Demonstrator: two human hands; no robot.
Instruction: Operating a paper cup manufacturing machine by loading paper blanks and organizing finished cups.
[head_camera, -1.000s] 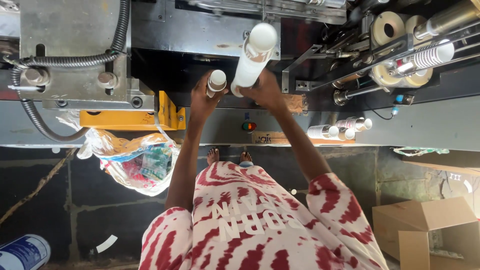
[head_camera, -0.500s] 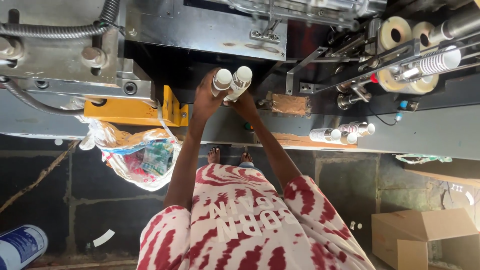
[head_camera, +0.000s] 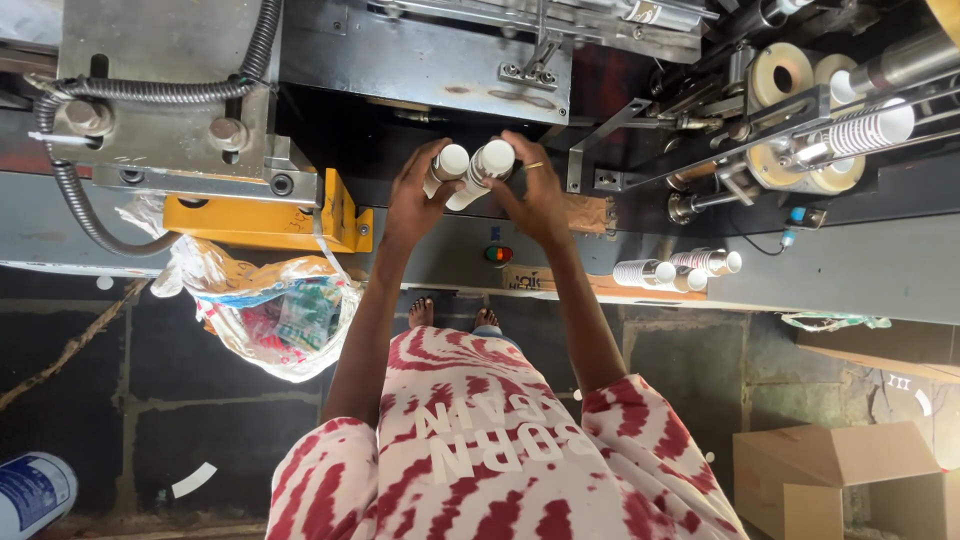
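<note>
Two stacks of white paper cups sit in my hands, held up against the dark opening of the machine. My left hand (head_camera: 412, 205) has its fingers (head_camera: 420, 160) wrapped around the shorter stack (head_camera: 447, 168); my right hand (head_camera: 535, 195) has its fingers clenched about the longer stack (head_camera: 482, 174). Both stacks are slim tubes of nested cups, smooth and matte, each ending in a round white rim turned toward me. Their long axes run nearly side by side, slanting from lower left to upper right in the head view, with the two round ends just beside each other. A thin ring shows on one finger of my right hand.

Around them the machine is grey sheet metal (head_camera: 420, 60), scuffed and bolted, with a ribbed flexible hose (head_camera: 70, 195) curling at the left and a yellow metal bracket (head_camera: 255, 220) below it. A crinkled plastic bag (head_camera: 270, 305) of wrappers hangs beneath. To the right, more cup stacks (head_camera: 675, 272) lie on their sides on the machine's ledge, and a striped stack (head_camera: 870, 128) rests on rails beside rolls of tape. A brown cardboard box (head_camera: 840, 480) stands on the floor.
</note>
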